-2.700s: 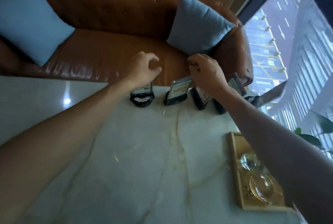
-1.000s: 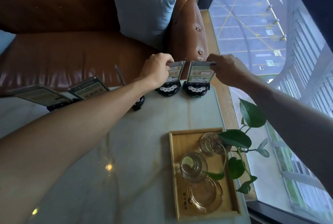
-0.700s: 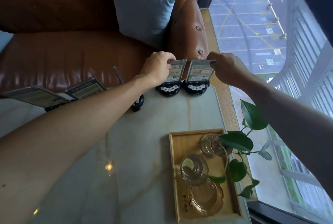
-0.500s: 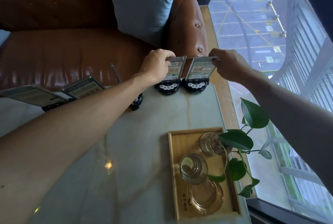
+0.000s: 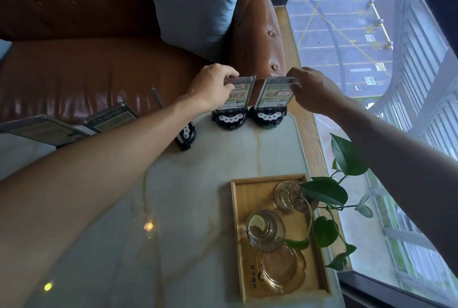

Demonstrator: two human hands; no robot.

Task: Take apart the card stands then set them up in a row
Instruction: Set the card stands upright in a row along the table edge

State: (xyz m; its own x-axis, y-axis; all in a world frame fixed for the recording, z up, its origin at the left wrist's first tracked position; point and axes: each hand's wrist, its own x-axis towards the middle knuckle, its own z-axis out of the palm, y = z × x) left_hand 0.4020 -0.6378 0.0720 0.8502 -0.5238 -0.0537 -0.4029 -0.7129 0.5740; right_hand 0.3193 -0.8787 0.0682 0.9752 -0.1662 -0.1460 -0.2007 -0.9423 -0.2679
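At the far edge of the worktop point(image 5: 198, 208): two card stands are set upright side by side, close to the sofa arm point(image 5: 257, 35).
Look of the stands: each is a clear card holder with a printed green and white card, slotted in a round black base with white buttons.
Left card stand point(image 5: 234, 107): its top edge is pinched by the left hand point(image 5: 213, 87), the grip closed on it.
Right card stand point(image 5: 271, 104): its top edge is pinched by the right hand point(image 5: 312, 89), likewise closed.
Count: two upright stands are held; two more card holders point(image 5: 74, 125) are seen tilted at the left, and one black base point(image 5: 187, 135) lies partly behind the left forearm.
Wooden tray point(image 5: 241, 233): three glass pieces are carried, near a leafy plant point(image 5: 327, 193).
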